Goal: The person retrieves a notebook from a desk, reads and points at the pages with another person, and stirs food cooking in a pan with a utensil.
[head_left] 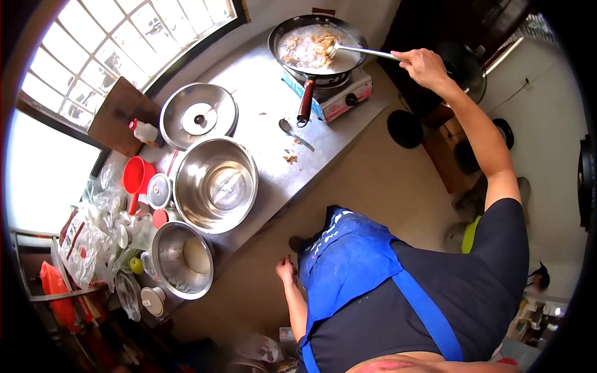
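Observation:
My right hand [425,69] is closed around the end of a long metal-handled utensil [368,52]. The utensil's head is in a black wok [356,31], among browned pieces of food [322,45] in bubbling liquid. Under the wok is a portable gas stove [348,98], and the wok's red-brown handle [306,102] points toward the counter's front edge. My left hand [286,269] hangs low beside the blue apron [348,261], away from the counter. Its fingers are curled, and whether they hold anything is too small to tell.
On the metal counter [273,168] lie a spoon [296,134] and some crumbs [290,159]. Left of them stand a lid [217,118], a large steel bowl [216,184], a smaller bowl [183,260], a red ladle cup [138,176], a white bottle [145,132] and plastic bags [87,248].

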The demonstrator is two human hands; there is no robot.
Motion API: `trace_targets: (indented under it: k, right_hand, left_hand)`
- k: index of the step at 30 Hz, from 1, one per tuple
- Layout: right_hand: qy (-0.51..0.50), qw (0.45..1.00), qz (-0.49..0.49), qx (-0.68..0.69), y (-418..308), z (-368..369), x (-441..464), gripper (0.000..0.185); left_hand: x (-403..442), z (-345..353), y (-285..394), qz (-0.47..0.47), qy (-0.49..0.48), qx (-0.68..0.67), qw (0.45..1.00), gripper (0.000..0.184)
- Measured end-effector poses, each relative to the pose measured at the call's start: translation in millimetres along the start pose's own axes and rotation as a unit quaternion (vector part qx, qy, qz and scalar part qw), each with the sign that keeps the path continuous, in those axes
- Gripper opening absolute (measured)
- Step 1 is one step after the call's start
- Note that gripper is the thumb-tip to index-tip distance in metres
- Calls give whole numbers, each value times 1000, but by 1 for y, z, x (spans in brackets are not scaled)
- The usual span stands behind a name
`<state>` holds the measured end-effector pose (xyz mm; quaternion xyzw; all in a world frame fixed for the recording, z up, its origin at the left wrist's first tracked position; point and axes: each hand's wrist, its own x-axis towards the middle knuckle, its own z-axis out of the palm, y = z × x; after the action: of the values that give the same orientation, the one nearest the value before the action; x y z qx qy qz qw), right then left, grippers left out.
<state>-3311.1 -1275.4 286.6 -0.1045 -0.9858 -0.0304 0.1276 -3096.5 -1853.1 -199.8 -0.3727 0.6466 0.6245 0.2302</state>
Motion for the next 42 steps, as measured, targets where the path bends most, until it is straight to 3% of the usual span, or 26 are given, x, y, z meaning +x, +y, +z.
trace_targets:
  k: [15, 20, 24, 28, 31, 42]
  right_hand:
    - [-117, 990, 61, 49, -1, 37, 17, 33]
    - [-102, 992, 43, 59, -15, 66, 33, 31]
    - [-91, 990, 83, 75, -23, 77, 30, 33]
    - [-146, 963, 125, 191, -10, 73, 30, 34]
    - [-209, 864, 221, 402, 18, 68, 29, 30]
    - [-158, 852, 249, 433, 33, 17, 14, 33]
  left_hand:
    - [-3, -4, 23, 9, 6, 2, 1000, 19]
    - [-13, -8, 16, 5, 39, -15, 999, 21]
    - [-15, -8, 1, -1, 37, 3, 999, 22]
    - [-9, -8, -7, 6, 35, 6, 999, 22]
    - [-9, -11, -9, -1, 41, -8, 999, 22]
    - [-10, -27, -1, -14, 46, -3, 999, 21]
